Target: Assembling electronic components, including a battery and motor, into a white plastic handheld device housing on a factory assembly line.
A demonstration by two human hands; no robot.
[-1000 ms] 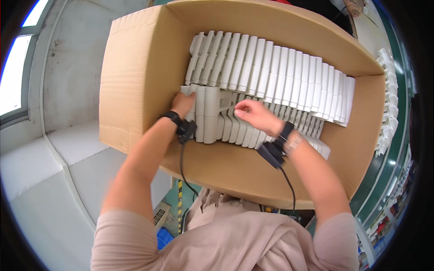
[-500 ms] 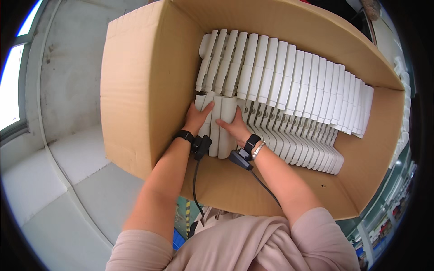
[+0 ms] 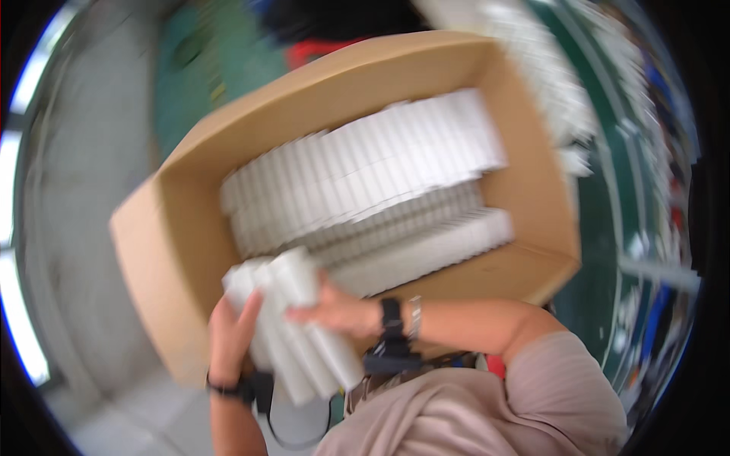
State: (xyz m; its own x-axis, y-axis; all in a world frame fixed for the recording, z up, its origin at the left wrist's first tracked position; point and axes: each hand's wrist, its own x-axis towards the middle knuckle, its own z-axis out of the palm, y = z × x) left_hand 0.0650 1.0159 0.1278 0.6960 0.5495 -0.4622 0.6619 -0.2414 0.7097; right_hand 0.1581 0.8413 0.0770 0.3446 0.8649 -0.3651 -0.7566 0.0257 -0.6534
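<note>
Far left: bright window [image 3: 26, 327] and grey wall [image 3: 84, 228], both smeared by blur, as I see from where I stand.
Box: big open carton [image 3: 190, 243], brown, its flap on the left side leaning outward.
Left hand: [image 3: 232, 334] curved against the left side of the stack, thumb lying up on the near face; the other fingers are mostly hidden, but the hand looks closed in a hold.
Stack: a few long white pieces [image 3: 296, 342] pressed side by side, tilted, between the two hands; upper end over the near left corner of the box, lower end out past its near edge. Whether it touches the cardboard, I cannot tell.
Handling: I judge the pieces stiff, rather light, perhaps of plastic; smooth rounded faces may let one slide against its neighbour, and edges could scratch.
Where to hold: best at both outer sides, near the middle of the length, palms squeezing inward evenly so that no inner piece drops.
Right hand: [image 3: 338, 308] gripping the right side, thumb across the front, forefinger upward along the edge; remaining fingers I cannot see well.
Rows: similar white pieces [image 3: 365, 163] packed closely inside the box.
Far right: more white parts [image 3: 559, 106] outside the box, too blurred for detail.
</note>
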